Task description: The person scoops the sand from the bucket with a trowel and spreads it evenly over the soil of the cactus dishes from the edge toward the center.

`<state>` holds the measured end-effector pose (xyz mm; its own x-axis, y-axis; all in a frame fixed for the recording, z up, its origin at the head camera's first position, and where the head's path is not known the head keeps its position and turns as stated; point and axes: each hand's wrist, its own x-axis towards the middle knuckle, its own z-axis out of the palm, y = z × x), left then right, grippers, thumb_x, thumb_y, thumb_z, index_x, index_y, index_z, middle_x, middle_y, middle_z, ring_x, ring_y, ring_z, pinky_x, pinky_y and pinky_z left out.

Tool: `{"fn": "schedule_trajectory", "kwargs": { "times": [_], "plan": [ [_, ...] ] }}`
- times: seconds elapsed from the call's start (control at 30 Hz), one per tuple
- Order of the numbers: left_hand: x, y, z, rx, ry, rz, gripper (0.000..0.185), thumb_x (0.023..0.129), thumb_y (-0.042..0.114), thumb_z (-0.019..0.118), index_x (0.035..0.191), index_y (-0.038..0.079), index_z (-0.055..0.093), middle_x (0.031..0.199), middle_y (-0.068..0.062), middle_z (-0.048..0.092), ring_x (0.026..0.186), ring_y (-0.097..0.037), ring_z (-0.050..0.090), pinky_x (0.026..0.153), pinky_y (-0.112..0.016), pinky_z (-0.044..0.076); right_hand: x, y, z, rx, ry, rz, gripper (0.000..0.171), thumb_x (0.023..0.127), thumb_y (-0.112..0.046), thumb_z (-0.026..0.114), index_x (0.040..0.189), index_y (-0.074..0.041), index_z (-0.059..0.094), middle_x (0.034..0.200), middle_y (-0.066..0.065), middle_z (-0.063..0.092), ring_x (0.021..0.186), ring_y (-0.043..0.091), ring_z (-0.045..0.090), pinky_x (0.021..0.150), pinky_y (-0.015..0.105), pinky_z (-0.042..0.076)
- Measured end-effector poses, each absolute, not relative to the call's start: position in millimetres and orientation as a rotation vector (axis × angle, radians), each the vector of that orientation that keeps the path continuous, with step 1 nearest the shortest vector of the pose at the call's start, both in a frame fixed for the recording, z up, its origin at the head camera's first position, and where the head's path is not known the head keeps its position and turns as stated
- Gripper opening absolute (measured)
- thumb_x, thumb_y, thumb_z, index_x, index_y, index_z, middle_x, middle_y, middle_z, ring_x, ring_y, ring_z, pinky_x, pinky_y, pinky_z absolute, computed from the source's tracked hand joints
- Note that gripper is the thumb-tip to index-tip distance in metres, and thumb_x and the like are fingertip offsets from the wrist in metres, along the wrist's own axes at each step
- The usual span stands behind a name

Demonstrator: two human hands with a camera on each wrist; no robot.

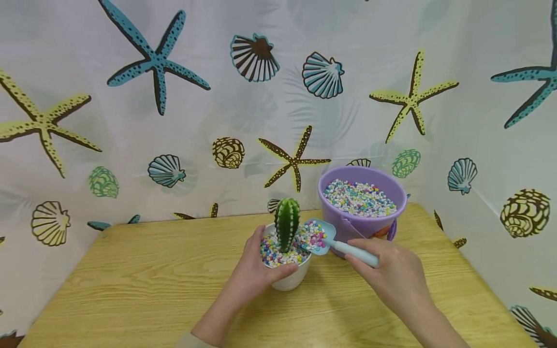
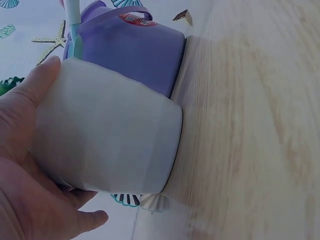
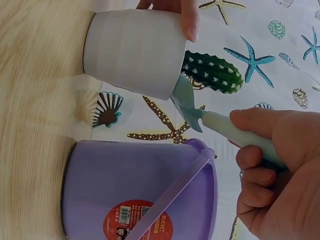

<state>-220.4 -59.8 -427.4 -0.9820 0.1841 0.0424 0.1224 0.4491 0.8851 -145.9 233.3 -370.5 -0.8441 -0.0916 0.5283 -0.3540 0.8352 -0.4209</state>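
We take the white pot [image 1: 289, 275] as our landmark. It stands on the desk [image 1: 130, 280], and our left hand [image 1: 252, 270] grasps it from its left side, thumb up at the rim and fingers curled round the wall. In the head view that hand covers the pot's left half; in the left wrist view the pot [image 2: 110, 135] fills most of the frame, and we see neither its mouth nor its contents there.

A green cactus [image 1: 287, 222] rises upright from the pot's middle, ringed by coloured pebbles [image 1: 276, 253]. How deep the pebbles go we cannot tell, since the wall hides everything below the rim.

Our right hand [image 1: 391, 275] grips the pale blue handle of a scoop [image 1: 324, 237]. Its blade lies over the pot's right rim, loaded with pebbles and close beside the cactus. Whether the blade touches the rim is unclear in the head view; from the right wrist it seems to meet the edge, though only the scoop's [image 3: 190, 102] underside shows and its load is hidden. The end of the handle is buried in our fist.

Just right of and behind the pot stands a purple bucket [image 1: 348, 227] heaped with the same pebbles. Its lower front is hidden by the scoop and our right hand. The bucket [image 3: 140, 190] carries a red label, cut off at the frame's bottom, its small print too fine to read.
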Motion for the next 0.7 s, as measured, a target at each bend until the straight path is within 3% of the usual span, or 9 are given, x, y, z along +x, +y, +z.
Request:
{"fn": "schedule_trajectory", "kwargs": {
  "times": [0.23,0.43,0.7],
  "plan": [
    [-214,-55,-428,0.264,2.678,1.622,0.128,0.081,0.047,0.1,0.173,0.002,0.023,0.167,-0.031,0.035,0.151,-0.051,0.043,0.123,-0.067,0.037,-144,229,-370,0.347,-2.478,0.632,0.025,0.09,-0.025,0.095,0.114,-0.026,0.087,0.104,-0.007,0.083,0.088,0.019,0.079,0.062,0.038,0.058],
    [-209,-47,-428,0.207,2.72,1.635,0.127,0.081,0.048,0.1,0.172,0.003,0.024,0.166,-0.031,0.036,0.151,-0.049,0.043,0.124,-0.065,0.037,-144,227,-371,0.353,-2.46,0.59,0.026,0.088,-0.024,0.097,0.112,-0.026,0.087,0.102,-0.007,0.083,0.086,0.019,0.079,0.059,0.037,0.056],
    [-207,-55,-425,0.199,2.628,1.652,0.133,0.084,0.047,0.099,0.176,0.007,0.013,0.176,-0.029,0.017,0.156,-0.054,0.033,0.125,-0.068,0.032,-143,223,-370,0.356,-2.449,0.543,0.028,0.086,-0.024,0.098,0.112,-0.025,0.087,0.101,-0.007,0.082,0.083,0.015,0.076,0.06,0.034,0.054]
  ]
}}
